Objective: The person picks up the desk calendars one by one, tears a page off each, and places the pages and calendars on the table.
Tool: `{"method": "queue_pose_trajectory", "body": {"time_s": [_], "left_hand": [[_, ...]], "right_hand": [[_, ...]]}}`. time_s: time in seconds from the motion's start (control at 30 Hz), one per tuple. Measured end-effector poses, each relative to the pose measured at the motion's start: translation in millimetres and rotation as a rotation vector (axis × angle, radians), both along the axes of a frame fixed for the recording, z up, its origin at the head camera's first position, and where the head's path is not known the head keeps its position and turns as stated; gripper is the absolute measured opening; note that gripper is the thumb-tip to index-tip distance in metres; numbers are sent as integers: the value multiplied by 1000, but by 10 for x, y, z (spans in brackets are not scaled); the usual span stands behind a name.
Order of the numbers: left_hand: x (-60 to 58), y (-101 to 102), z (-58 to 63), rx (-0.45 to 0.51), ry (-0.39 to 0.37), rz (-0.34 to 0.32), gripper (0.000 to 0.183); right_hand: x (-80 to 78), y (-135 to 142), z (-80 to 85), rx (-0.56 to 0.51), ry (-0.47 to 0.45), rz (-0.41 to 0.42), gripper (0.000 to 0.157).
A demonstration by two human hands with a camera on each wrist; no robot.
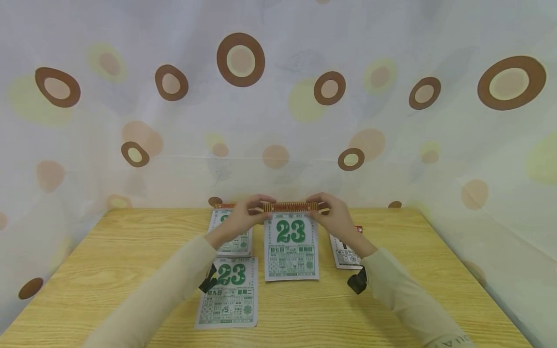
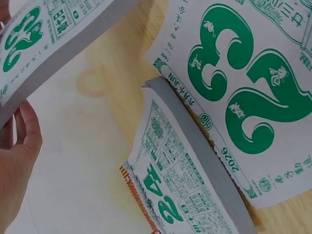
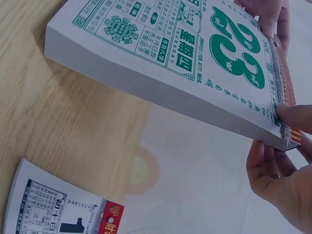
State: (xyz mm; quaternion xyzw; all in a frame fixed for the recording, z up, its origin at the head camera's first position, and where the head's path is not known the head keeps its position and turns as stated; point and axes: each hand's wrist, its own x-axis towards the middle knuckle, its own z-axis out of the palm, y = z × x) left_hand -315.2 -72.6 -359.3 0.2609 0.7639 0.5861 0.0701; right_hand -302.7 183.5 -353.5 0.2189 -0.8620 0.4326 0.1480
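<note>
A thick tear-off calendar pad (image 1: 291, 251) with a large green 23 is held by both hands at its red-and-gold top strip. My left hand (image 1: 243, 215) pinches the strip's left end, thumb in front and fingers behind. At the right end my right hand (image 3: 287, 180) grips it the same way, thumb on the front. The pad's lower edge looks raised off the table in the right wrist view. Below my left forearm lies a loose sheet (image 1: 228, 297) with another green 23. Behind my left hand is a second pad (image 2: 183, 170), showing a green 24, partly hidden in the head view.
A smaller calendar with a black 1 (image 1: 345, 256) and a red top lies right of the held pad, partly under my right forearm. The wooden table (image 1: 391, 251) meets a patterned cloth backdrop (image 1: 278, 121) at its far edge.
</note>
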Motion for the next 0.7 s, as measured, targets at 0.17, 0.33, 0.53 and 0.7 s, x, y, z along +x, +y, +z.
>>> {"method": "queue_pose_trajectory", "body": {"time_s": [0.17,0.33,0.53,0.7], "left_hand": [[-16,-15,24,24,28,-14,37],[-13,-21,70,32,70,-25,35],[-16,-31,133,45,130,5,34],[-40,-46,176,67,167,-10,34]], "right_hand": [[31,-11,74,-21,-1,6,27],[107,-43,180,-29,31,2,27],[287,-139,406,-58,72,20,27],[192,-112,354,-66,111,14,26]]}}
